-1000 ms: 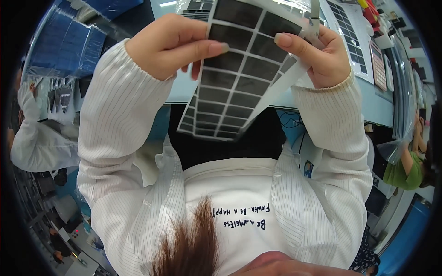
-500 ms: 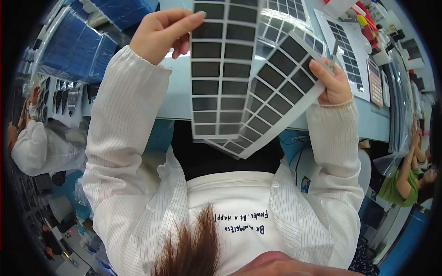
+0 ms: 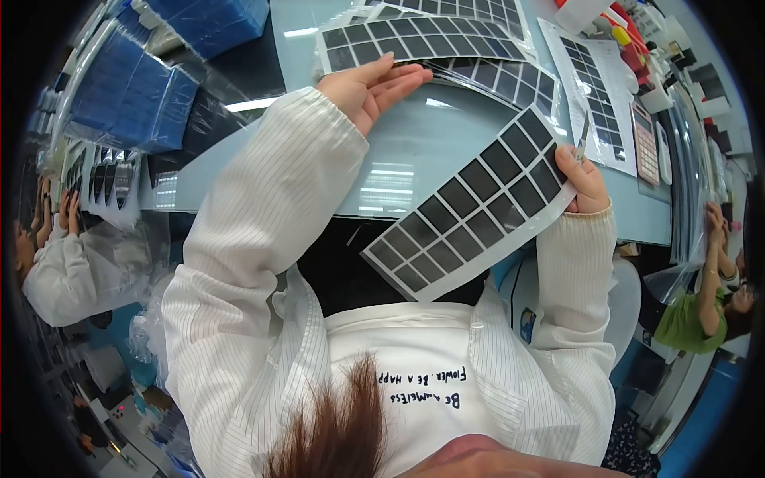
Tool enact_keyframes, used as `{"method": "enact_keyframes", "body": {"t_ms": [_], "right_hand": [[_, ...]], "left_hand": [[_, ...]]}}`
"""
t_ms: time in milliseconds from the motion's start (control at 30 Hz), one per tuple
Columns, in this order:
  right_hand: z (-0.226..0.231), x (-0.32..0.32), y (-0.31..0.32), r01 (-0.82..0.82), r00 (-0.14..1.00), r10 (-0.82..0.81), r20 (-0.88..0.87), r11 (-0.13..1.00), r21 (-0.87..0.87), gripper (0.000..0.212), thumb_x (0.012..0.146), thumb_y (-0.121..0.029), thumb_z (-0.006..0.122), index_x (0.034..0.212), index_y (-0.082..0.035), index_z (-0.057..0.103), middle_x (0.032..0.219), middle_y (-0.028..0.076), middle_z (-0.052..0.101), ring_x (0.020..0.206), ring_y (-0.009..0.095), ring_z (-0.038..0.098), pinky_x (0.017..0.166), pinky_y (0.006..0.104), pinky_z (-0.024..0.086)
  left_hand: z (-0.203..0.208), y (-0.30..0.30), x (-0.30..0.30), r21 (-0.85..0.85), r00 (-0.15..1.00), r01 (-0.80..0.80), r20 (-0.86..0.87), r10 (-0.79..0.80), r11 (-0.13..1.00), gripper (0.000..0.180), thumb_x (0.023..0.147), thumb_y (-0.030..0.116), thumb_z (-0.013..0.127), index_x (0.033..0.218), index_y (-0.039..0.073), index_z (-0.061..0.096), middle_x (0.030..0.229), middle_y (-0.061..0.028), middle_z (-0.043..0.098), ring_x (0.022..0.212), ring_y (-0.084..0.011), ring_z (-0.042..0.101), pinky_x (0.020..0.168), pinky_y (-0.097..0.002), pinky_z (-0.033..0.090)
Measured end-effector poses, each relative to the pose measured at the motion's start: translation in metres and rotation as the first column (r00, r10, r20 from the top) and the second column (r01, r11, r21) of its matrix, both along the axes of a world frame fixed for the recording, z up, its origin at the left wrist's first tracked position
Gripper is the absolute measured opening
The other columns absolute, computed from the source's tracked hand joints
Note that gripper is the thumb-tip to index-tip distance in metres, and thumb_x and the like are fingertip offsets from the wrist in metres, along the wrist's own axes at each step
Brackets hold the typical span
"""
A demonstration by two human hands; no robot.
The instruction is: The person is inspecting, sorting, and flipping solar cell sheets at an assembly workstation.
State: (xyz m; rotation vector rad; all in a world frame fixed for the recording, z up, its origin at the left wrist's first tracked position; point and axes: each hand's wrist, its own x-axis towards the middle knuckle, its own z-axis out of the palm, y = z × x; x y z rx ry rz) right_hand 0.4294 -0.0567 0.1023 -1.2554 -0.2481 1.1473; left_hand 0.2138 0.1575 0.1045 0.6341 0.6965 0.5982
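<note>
My right hand [image 3: 584, 183] pinches the upper right edge of a white-bordered sheet of dark rectangles [image 3: 470, 203], perhaps stickers, which slants down toward my lap. A slim metal tool [image 3: 585, 135] sticks up from the same hand; its kind is unclear. My left hand [image 3: 374, 92] is open, fingers stretched out to the right and palm partly up. Its thumb touches the near edge of another such sheet [image 3: 422, 40], lying crosswise on a pile of similar sheets [image 3: 510, 84] at the far side of the table.
The pale glossy table [image 3: 319, 187] stretches in front of me. Blue wrapped stacks [image 3: 119, 88] stand at the left. Right of the pile lie a printed grid sheet [image 3: 594, 88] and a pink calculator [image 3: 645, 143]. Co-workers sit at left [image 3: 76, 271] and right [image 3: 693, 319].
My left hand has moved away and right, laying its sheet crosswise on the pile, and its fingers have spread. The right hand still holds its sheet, now in full view.
</note>
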Motion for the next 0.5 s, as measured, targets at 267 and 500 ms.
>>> {"method": "enact_keyframes", "body": {"t_ms": [267, 500], "right_hand": [[-0.004, -0.004, -0.007, 0.076, 0.992, -0.096, 0.087, 0.976, 0.202, 0.021, 0.08, -0.021, 0.068, 0.092, -0.008, 0.057, 0.077, 0.008, 0.065, 0.051, 0.01, 0.057, 0.043, 0.0166, 0.041], [0.001, -0.023, 0.0, 0.369, 0.924, -0.382, 0.016, 0.901, 0.23, 0.017, 0.086, -0.018, 0.061, 0.097, -0.006, 0.058, 0.077, 0.006, 0.065, 0.034, 0.003, 0.037, 0.031, 0.0161, 0.026]], "left_hand": [[0.007, -0.004, -0.041, 0.203, 0.783, 0.605, -0.329, -0.528, 0.77, 0.042, 0.089, 0.031, 0.054, 0.117, 0.0, 0.053, 0.109, -0.0177, 0.059, 0.104, -0.0253, 0.057, 0.088, -0.0346, 0.047], [0.011, -0.032, -0.073, 0.672, 0.756, 0.654, -0.595, -0.274, 0.346, 0.051, 0.069, 0.01, 0.075, 0.114, -0.002, 0.055, 0.103, -0.0138, 0.062, 0.095, -0.0237, 0.06, 0.086, -0.0329, 0.046]]}}
